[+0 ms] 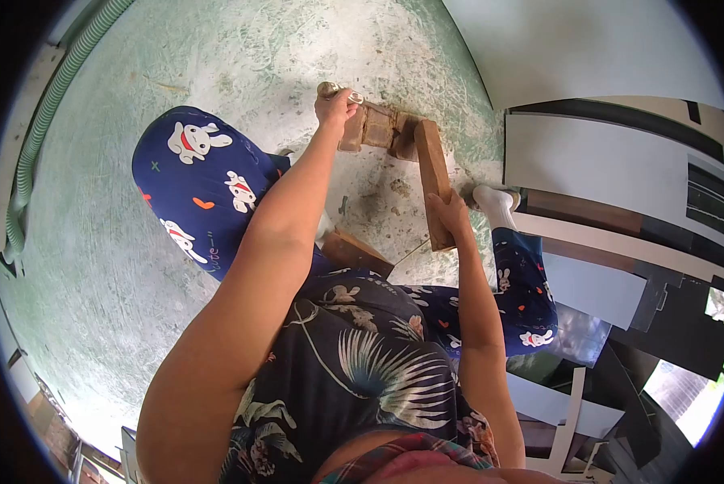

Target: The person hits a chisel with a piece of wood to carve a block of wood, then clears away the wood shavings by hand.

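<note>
- While I watch from far off, I take the long wooden block [434,173] as my landmark; it slants forward over the floor [128,242], its far end close by the right end of the brown row [378,127], though I cannot tell whether they touch.
- The right hand [452,214] is closed on the long wooden block's right side, nearer its near end, thumb over the top.
- The left hand [336,107], left of the long wooden block's far end, is wrapped round a shiny metal piece [355,98]; the fingers hide most of it, so I cannot name it.
- My worry is the long wooden block swinging or tipping, since one hand has it well away from its far end.
- I also judge that the left hand's knuckles could scrape the brown row if it slips, being so near.
- My count: one long wooden block, one metal piece, one shorter wooden block [358,252] left of the landmark's near end, and one ribbed hose [53,87] far to its left. I make the brown row about three pieces, but the edges merge.
- One white sock [497,206] shows plainly, right of the long wooden block.
</note>
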Tool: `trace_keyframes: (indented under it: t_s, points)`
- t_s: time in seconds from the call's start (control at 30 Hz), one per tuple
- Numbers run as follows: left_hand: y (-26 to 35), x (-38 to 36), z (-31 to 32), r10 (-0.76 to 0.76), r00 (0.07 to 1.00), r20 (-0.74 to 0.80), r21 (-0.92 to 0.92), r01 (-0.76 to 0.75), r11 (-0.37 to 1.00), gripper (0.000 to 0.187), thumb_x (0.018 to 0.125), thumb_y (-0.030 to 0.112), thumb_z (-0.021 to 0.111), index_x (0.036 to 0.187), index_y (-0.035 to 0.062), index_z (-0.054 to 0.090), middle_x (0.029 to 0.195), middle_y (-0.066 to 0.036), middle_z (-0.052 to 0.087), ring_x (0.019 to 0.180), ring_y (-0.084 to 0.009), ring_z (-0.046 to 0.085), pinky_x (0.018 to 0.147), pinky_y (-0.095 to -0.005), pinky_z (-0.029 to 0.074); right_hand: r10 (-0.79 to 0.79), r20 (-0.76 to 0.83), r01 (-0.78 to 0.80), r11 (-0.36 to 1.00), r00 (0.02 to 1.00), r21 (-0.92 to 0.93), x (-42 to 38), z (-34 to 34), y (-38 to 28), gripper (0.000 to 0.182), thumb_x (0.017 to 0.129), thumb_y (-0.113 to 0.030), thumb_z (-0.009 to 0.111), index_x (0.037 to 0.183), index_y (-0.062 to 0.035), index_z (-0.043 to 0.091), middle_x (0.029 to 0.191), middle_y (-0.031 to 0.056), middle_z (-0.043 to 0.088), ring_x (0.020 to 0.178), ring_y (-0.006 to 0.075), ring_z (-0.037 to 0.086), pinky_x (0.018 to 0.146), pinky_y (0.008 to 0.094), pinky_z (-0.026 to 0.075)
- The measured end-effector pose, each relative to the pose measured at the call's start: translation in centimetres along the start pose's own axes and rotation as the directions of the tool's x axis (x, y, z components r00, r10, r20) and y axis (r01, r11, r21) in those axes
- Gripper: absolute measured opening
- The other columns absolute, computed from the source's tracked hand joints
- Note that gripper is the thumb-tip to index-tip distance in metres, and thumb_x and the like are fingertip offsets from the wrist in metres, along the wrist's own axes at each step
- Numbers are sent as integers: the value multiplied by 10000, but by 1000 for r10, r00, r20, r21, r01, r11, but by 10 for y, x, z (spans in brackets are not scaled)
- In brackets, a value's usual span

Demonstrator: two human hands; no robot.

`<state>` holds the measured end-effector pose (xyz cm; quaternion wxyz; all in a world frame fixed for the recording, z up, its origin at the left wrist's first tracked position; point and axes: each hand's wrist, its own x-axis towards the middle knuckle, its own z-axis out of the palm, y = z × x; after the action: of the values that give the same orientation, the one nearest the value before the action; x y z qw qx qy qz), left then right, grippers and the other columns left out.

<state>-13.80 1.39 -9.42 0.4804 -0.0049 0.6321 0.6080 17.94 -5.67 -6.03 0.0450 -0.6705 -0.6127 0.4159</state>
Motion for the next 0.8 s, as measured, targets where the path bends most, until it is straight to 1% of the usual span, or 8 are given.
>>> trace_keyframes:
  t_s: [0.17, 0.2, 0.3, 0.33, 0.43, 0.57, 0.67, 0.8]
  points:
    - [-16, 27, -12, -131, 991, 4, -141, 130, 981, 349, 814, 138, 699, 1099, 44, 521, 1025, -147, 605, 744, -246, 663, 673, -323, 573, 28, -24, -28, 999, 999, -18, -6, 2, -3, 615, 773, -389, 666, 1182, 58, 559, 1002, 295, 641, 980, 380, 643, 836, 403, 495]
    - [-17, 24, -13, -123, 992, -5, -174, 120, 977, 350, 817, 133, 693, 1107, 33, 523, 1024, -144, 606, 767, -252, 667, 677, -321, 575, 23, -23, -23, 1000, 999, -7, -7, 2, -5, 613, 772, -386, 668, 1182, 57, 559, 999, 293, 643, 977, 376, 644, 833, 402, 497]
    - [-6, -2, -1, 10, 1000, 7, -43, -10, 999, 359, 791, 151, 723, 1069, 46, 521, 947, -128, 642, 687, -200, 662, 630, -307, 572, 15, -20, -14, 1000, 1000, 12, -7, 1, -5, 607, 772, -376, 673, 1181, 57, 560, 991, 287, 646, 965, 366, 650, 821, 397, 502]
    - [-5, -2, 3, 98, 993, 59, 47, -101, 994, 341, 788, 137, 722, 1044, 24, 528, 917, -124, 649, 646, -172, 659, 566, -272, 560, 9, -17, -9, 1000, 1000, 10, -6, 1, -4, 607, 772, -373, 674, 1182, 59, 558, 988, 286, 647, 962, 362, 652, 818, 395, 504]
    - [-3, -8, 13, 195, 973, 126, 151, -213, 965, 321, 786, 122, 721, 1017, -2, 536, 890, -117, 652, 628, -154, 656, 525, -247, 546, 3, -13, -2, 1000, 1000, 20, -6, 2, -1, 607, 775, -365, 673, 1184, 67, 553, 984, 284, 649, 952, 354, 656, 809, 392, 507]
    - [-7, -8, 9, 160, 987, 29, 74, -162, 984, 309, 796, 112, 711, 1020, -14, 540, 892, -119, 656, 610, -161, 655, 524, -251, 551, -19, -20, 19, 1000, 1000, 23, -5, 4, 2, 607, 778, -354, 671, 1189, 75, 547, 983, 284, 650, 947, 350, 658, 806, 389, 507]
    - [-9, -2, 4, 98, 995, 30, 2, -98, 995, 309, 798, 110, 709, 1027, -12, 540, 894, -119, 657, 624, -163, 658, 531, -253, 555, -16, 1, 16, 997, 1000, 73, -2, 4, 5, 625, 778, -372, 663, 1195, 79, 543, 1002, 299, 641, 956, 371, 652, 822, 397, 504]
    - [-3, -11, 5, 92, 996, 17, 27, -92, 995, 310, 798, 114, 709, 1032, 0, 540, 922, -119, 649, 679, -179, 664, 574, -271, 557, -101, -27, 96, 983, 995, -157, 5, -13, -9, 655, 777, -412, 657, 1221, 55, 534, 1033, 309, 627, 992, 400, 627, 854, 419, 490]
